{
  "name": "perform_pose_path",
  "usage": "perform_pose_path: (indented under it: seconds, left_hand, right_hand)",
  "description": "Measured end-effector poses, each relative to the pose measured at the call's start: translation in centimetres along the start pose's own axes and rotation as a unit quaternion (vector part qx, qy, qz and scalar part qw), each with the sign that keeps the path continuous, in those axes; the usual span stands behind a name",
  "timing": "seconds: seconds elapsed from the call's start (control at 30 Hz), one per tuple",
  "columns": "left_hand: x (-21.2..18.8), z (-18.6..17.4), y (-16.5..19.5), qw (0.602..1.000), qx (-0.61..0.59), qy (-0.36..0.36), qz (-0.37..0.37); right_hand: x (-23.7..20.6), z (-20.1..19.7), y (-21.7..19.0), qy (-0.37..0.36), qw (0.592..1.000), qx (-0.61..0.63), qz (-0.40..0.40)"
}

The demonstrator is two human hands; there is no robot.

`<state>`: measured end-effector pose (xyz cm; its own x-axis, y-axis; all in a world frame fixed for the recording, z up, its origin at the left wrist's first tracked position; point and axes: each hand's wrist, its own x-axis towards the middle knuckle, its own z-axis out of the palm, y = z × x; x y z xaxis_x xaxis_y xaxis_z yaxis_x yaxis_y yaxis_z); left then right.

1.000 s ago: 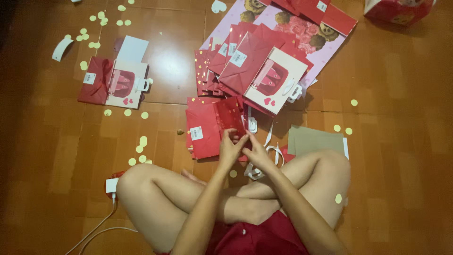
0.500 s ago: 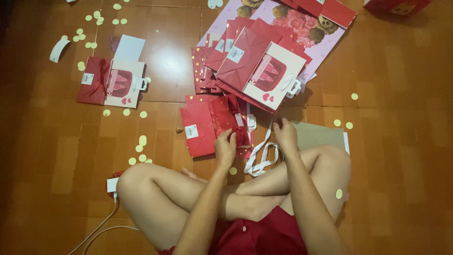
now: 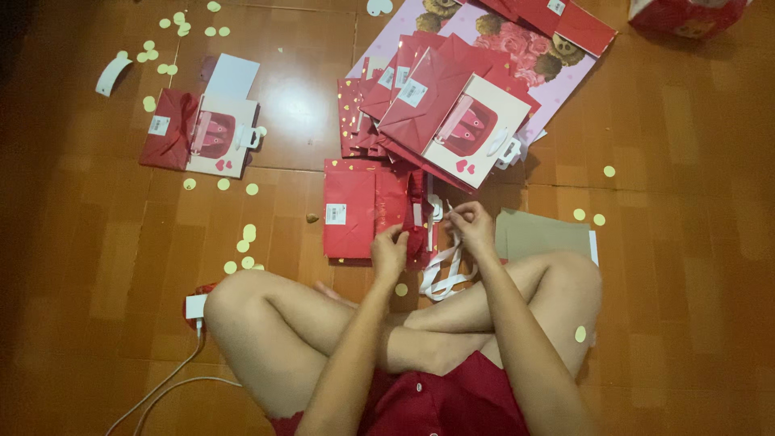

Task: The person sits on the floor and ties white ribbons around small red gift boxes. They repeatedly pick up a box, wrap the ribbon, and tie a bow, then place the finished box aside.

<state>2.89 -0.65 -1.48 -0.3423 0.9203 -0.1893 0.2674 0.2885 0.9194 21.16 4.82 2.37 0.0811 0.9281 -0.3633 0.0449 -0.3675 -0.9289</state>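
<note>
Wooden floor (image 3: 97, 266), left hand (image 3: 389, 252) pinching red bag (image 3: 371, 208)

Looks like someone's home, floor-level craft setup

Person sits cross-legged on a brown tiled floor (image 3: 97, 266), red gift bags (image 3: 452, 105) piled around, paper dots (image 3: 242, 242) scattered everywhere, and a white charger cable (image 3: 173, 379) trailing nearby.
</note>
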Motion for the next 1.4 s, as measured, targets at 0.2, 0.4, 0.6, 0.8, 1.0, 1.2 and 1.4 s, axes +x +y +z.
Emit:
perform_pose_path:
  seconds: [0.2, 0.4, 0.6, 0.8, 1.0, 1.2, 1.4]
  left_hand:
    - [-0.3, -0.4, 1.0, 0.992, -0.044, -0.035, -0.111]
    - [-0.1, -0.3, 0.4, 0.989, -0.113, -0.039, -0.092]
    - [0.2, -0.1, -0.4, 0.992, -0.111, -0.038, -0.051]
    - [-0.9, -0.9, 1.4, 0.995, -0.004, -0.06, -0.074]
    - [-2.0, -1.1, 2.2, 0.971, 0.188, -0.044, 0.141]
    - [-0.6, -0.3, 1.2, 0.999, -0.031, -0.026, 0.013]
    - [-0.1, -0.3, 0.1, 0.98, -0.171, -0.059, -0.084]
  right_hand:
    - [-2.8, 3.3, 1.4, -0.055, 0.969, -0.087, -0.225]
    - [-4.5, 5.2, 2.2, 0.017, 0.905, -0.328, -0.27]
    - [-4.6, 5.1, 2.3, 0.026, 0.892, -0.358, -0.275]
    - [-4.8, 5.1, 2.5, 0.027, 0.889, -0.366, -0.272]
    - [-4.5, 4.9, 2.7, 0.034, 0.888, -0.364, -0.279]
    - [-4.6, 4.7, 2.7, 0.024, 0.906, -0.301, -0.295]
    - [-4.8, 4.9, 2.2, 0.0, 0.912, -0.317, -0.261]
